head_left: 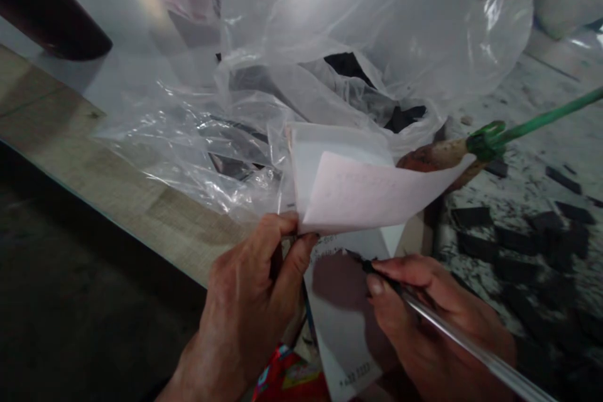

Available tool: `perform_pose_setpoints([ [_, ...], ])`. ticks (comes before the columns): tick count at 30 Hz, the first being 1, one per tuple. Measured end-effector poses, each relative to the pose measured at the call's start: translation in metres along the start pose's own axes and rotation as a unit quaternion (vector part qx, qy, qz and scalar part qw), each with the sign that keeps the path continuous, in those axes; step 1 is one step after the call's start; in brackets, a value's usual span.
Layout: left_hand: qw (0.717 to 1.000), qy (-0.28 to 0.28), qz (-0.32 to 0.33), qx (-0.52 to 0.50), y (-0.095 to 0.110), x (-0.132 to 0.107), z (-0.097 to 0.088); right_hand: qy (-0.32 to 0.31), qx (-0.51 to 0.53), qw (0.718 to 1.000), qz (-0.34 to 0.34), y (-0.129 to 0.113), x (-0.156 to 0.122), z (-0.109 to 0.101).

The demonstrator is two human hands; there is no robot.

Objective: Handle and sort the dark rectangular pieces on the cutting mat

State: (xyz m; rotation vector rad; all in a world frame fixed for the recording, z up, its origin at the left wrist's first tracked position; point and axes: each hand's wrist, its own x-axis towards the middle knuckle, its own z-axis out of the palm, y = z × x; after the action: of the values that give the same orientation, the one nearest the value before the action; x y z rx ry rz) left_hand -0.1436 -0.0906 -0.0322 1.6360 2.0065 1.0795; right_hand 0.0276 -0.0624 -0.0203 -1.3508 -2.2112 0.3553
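Observation:
A small notepad [346, 352] lies in front of me, with handwriting on its open page. Its upper pinkish sheet [377, 191] is lifted and curls to the right. My left hand [254, 295] pinches the pad's left edge and the raised sheet between thumb and fingers. In my right hand [438, 320] is a pen [452, 333] with a clear barrel and a dark grip. Its tip is on or close to the open page, just below the written lines; contact cannot be made out. The right hand's shadow falls across the page.
Clear plastic bags [367, 19] with dark pieces inside lie behind the pad. A green-handled tool [490, 138] sits at the right, near many scattered black pieces [522, 245]. A red packet [292, 377] is below, a dark cylinder [56, 6] upper left. The table edge [103, 201] runs along the left.

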Motion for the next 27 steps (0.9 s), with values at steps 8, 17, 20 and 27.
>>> perform_pose_setpoints([
  [8, 1.000, 0.002, 0.012, 0.006, -0.0013, 0.0013, -0.0005, 0.002, 0.011, 1.000, 0.019, -0.0010, 0.0016, 0.0004],
  [17, 1.000, 0.001, 0.016, -0.001, -0.0040, -0.0007, 0.0022, 0.023, 0.039, 0.999, 0.020, -0.0006, 0.0001, 0.0036],
  [20, 1.000, 0.001, 0.013, 0.004, -0.0041, -0.0009, 0.0027, 0.017, 0.035, 0.999, 0.024, -0.0009, -0.0005, 0.0032],
  [27, 1.000, 0.008, 0.024, 0.011, -0.0021, -0.0016, -0.0011, -0.002, 0.018, 0.999, 0.027, -0.0019, 0.0018, -0.0004],
])
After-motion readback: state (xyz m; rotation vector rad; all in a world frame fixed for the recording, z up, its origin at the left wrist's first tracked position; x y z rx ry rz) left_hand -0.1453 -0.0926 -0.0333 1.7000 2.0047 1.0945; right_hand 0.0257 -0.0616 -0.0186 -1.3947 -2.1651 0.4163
